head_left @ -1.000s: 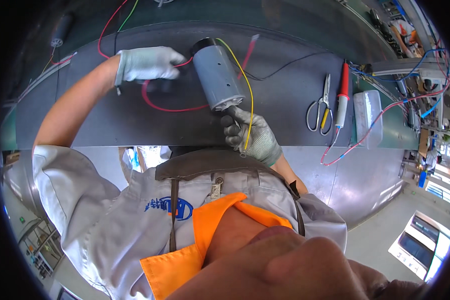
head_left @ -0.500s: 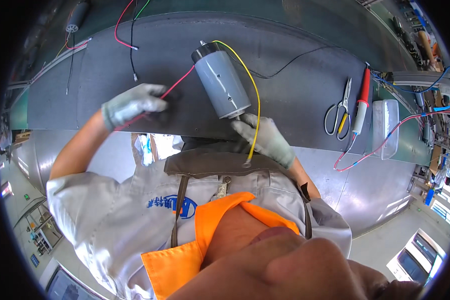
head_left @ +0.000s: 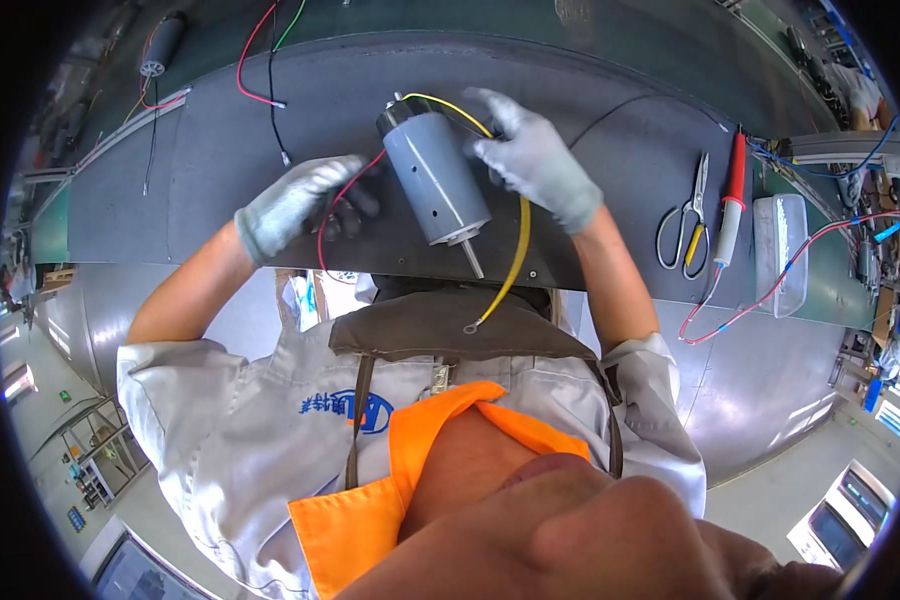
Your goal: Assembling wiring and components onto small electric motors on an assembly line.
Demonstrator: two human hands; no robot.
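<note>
A grey cylindrical motor (head_left: 435, 175) with a black end cap lies slanted on the dark bench, its metal shaft (head_left: 473, 258) pointing toward me. From its far end come a red wire (head_left: 322, 232) and a yellow wire (head_left: 518, 250) ending in a ring terminal. My gloved left hand (head_left: 305, 205) is left of the motor, fingers stretched out and slightly blurred, with the red wire running across them. At the motor's right, my gloved right hand (head_left: 545, 165) has its thumb and forefinger apart and covers part of the yellow wire.
Scissors (head_left: 685, 220), a red-and-white handled probe (head_left: 732, 205) with a cable, and a clear plastic box (head_left: 780, 255) lie at the right. Loose red wire (head_left: 245, 75) and black wire (head_left: 273, 110) ends lie far left. Another motor (head_left: 163, 45) stands beyond them.
My right hand has left the shaft end and moved up beside the motor, over the yellow wire. My left hand has shifted slightly right; the red wire now hangs down past its fingers.
</note>
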